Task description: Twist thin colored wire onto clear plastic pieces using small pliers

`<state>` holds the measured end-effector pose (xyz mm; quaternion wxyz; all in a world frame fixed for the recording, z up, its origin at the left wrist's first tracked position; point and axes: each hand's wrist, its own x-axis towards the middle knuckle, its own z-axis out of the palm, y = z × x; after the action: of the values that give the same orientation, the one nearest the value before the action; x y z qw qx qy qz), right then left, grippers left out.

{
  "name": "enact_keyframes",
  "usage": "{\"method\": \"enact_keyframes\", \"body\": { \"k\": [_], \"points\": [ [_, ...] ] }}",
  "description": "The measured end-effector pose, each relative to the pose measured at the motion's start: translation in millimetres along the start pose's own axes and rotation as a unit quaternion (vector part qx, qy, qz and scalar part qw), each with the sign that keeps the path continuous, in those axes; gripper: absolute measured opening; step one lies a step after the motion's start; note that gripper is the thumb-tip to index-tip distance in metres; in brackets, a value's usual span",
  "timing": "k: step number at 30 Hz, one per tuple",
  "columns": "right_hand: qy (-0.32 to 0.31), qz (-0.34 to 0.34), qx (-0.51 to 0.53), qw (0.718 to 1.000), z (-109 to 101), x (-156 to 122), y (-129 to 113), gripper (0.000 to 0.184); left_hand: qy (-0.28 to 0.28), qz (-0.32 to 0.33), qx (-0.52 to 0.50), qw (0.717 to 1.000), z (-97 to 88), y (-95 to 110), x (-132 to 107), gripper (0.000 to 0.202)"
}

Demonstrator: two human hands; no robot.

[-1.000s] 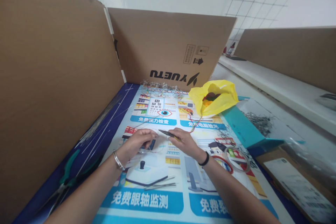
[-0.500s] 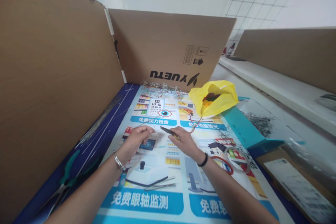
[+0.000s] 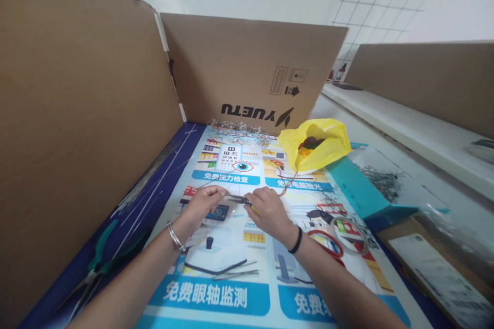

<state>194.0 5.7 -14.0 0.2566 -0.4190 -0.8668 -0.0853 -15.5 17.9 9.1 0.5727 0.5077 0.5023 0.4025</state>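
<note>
My right hand (image 3: 270, 213) is closed around a small pair of pliers (image 3: 240, 199) with dark jaws and a bit of yellow handle showing. The jaws point left and reach the fingertips of my left hand (image 3: 208, 203). Thumb and forefinger of that left hand are pinched on a thin wire (image 3: 230, 185), which is faint against the printed mat. Where wire and jaws meet is too small to make out. Below the hands, several short metal rods (image 3: 237, 271) lie on the printed mat (image 3: 216, 313).
Cardboard panels (image 3: 247, 61) stand at the back and left. Larger teal-handled pliers (image 3: 101, 257) lie at left, near a bundle of thin rods (image 3: 144, 182). A yellow bag (image 3: 324, 136), tangled wire (image 3: 239, 132), ring-shaped coils (image 3: 349, 234) and a teal box (image 3: 358, 190) sit around.
The pliers have turned from pointing up-left to nearly level, and their jaws now reach my left fingertips. My right hand has rotated with them; the left hand has barely moved.
</note>
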Motion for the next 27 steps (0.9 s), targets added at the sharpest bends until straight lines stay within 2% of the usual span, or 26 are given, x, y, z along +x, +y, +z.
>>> {"method": "enact_keyframes", "body": {
  "k": [12,22,27],
  "points": [
    [0.01,0.019,-0.08,0.997,-9.4,2.6,-9.8,0.022,0.01,0.014,0.022,1.0,2.8,-1.4,-0.2,0.025],
    [0.048,0.048,0.007,0.998,-4.8,0.1,-1.7,0.019,0.04,0.051,-0.024,0.998,0.6,-3.9,-0.9,0.022],
    [0.069,0.054,0.037,0.995,-5.6,0.2,-1.6,0.019,0.017,0.05,-0.013,0.999,2.8,-2.6,-2.1,0.021]
  ]
}}
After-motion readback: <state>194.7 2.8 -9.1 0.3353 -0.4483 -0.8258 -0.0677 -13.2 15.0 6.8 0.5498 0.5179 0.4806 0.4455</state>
